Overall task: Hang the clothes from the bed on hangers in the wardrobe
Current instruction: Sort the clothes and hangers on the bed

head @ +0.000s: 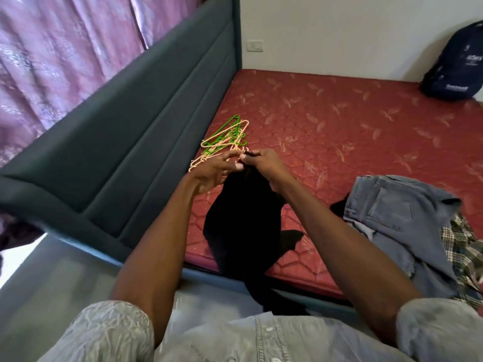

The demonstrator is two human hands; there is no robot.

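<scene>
A black garment (243,218) hangs down over the red mattress (339,131) and past the bed's front edge. My right hand (261,165) grips its top end with curled fingers. My left hand (217,171) is beside it, fingers spread and fairly straight, fingertips near the garment's top and close to the hangers. A bundle of green and peach plastic hangers (224,142) lies on the mattress just beyond both hands. Blue jeans (397,212) and a plaid shirt (462,252) lie in a heap on the mattress at the right. The wardrobe is out of view.
A dark padded headboard (146,131) runs along the left of the bed, with purple curtains (60,56) behind it. A navy backpack (454,66) leans on the white wall at the far right corner. Grey floor (52,278) lies at lower left.
</scene>
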